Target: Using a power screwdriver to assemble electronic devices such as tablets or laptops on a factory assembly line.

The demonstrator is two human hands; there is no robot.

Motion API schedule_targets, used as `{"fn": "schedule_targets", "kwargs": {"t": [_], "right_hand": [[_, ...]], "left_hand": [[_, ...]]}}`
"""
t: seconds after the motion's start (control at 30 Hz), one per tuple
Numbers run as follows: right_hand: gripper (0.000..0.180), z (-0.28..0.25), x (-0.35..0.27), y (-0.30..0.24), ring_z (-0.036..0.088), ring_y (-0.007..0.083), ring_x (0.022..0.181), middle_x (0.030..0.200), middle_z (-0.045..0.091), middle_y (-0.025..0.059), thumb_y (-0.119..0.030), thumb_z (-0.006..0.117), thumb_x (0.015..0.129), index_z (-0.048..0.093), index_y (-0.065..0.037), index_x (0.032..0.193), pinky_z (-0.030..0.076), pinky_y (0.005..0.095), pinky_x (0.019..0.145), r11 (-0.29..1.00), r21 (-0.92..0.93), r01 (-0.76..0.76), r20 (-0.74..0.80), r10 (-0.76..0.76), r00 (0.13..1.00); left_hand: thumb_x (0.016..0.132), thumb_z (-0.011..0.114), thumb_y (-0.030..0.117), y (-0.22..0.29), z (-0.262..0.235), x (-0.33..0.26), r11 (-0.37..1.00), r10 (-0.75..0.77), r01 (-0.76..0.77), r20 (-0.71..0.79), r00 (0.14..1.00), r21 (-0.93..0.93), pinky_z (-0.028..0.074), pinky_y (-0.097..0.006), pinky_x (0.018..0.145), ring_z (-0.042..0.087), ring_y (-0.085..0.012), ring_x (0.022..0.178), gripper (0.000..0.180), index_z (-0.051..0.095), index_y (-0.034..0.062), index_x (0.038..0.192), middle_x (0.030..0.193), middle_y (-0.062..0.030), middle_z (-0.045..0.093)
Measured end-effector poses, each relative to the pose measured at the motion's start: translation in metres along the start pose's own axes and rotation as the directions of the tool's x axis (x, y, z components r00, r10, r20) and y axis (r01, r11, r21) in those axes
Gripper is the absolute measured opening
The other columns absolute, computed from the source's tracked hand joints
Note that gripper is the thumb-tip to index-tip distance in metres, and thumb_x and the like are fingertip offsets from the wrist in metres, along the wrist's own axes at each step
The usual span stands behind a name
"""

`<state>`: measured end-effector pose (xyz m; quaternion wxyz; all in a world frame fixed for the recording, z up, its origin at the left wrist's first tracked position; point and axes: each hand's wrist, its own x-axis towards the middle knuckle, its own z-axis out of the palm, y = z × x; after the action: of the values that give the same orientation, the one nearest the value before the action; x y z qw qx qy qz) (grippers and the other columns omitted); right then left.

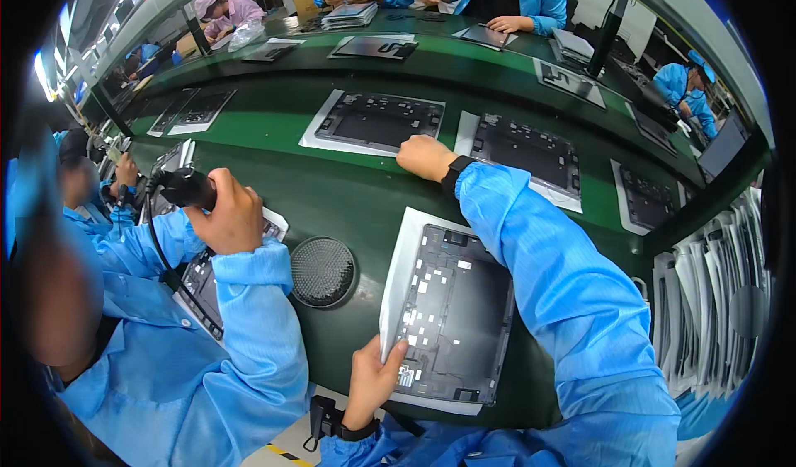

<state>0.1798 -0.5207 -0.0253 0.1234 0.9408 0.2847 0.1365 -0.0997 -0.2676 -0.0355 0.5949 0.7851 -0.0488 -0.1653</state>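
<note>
In front of me on the green bench lies a dark flat tablet housing (464, 318) with small white stickers, on a white sheet (401, 272). My left hand (373, 380) pinches the near left edge of this housing and sheet, thumb on top. My right hand (425, 159) is stretched forward, fingers curled, at the near right corner of another dark housing (381, 121) on the raised green strip. What its fingers hold, if anything, is hidden. Just right of it another dark housing (526, 154) rests on a white sheet. My right sleeve covers part of the nearest housing.
A round dish with a bumpy grey surface (323, 271) stands left of my work. At left a co-worker's hand (228, 214) grips a black corded tool (187, 188). White sheets (705, 309) stand stacked at right. More co-workers sit across the bench, beyond further housings.
</note>
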Motion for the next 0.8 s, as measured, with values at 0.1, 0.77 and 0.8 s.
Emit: {"fn": "schedule_targets", "kwargs": {"t": [0.1, 0.77, 0.8], "right_hand": [[0.01, 0.0, 0.004, 0.003, 0.066, 0.0268, 0.073, 0.072, 0.066, 0.0088, -0.009, 0.059, 0.071, 0.068, -0.009, 0.068, 0.053, 0.0352, 0.063, 0.998, -0.058, 0.006, -0.04, -0.008, 0.999], [0.007, -0.194, -0.171, 0.083, 0.064, 0.0306, 0.068, 0.072, 0.061, 0.0143, -0.004, 0.056, 0.072, 0.053, 0.0, 0.077, 0.051, 0.0381, 0.057, 0.94, -0.211, -0.27, -0.369, 0.179, 0.912], [0.007, -0.2, -0.188, 0.076, 0.063, 0.0296, 0.068, 0.071, 0.059, 0.0129, -0.003, 0.055, 0.072, 0.051, -0.001, 0.077, 0.051, 0.0375, 0.056, 0.938, -0.226, -0.261, -0.383, 0.161, 0.91]], "left_hand": [[0.088, 0.057, 0.015, -0.004, 0.004, 0.007, 0.996, 0.001, -0.006, -0.057, 0.998, -0.089, 0.045, -0.027, 0.062, 0.054, -0.0087, 0.071, 0.023, 0.061, -0.0058, 0.097, 0.075, -0.0084, 0.064], [0.079, 0.063, 0.029, 0.034, -0.032, 0.384, 0.914, 0.331, -0.176, -0.42, 0.845, 0.367, 0.048, -0.041, 0.065, 0.065, -0.0356, 0.076, 0.034, 0.066, -0.0052, 0.081, 0.074, -0.0221, 0.065], [0.078, 0.064, 0.03, 0.014, -0.049, 0.42, 0.915, 0.346, -0.201, -0.424, 0.837, 0.35, 0.048, -0.042, 0.069, 0.064, -0.0362, 0.08, 0.034, 0.066, -0.0038, 0.084, 0.079, -0.0221, 0.065]]}}
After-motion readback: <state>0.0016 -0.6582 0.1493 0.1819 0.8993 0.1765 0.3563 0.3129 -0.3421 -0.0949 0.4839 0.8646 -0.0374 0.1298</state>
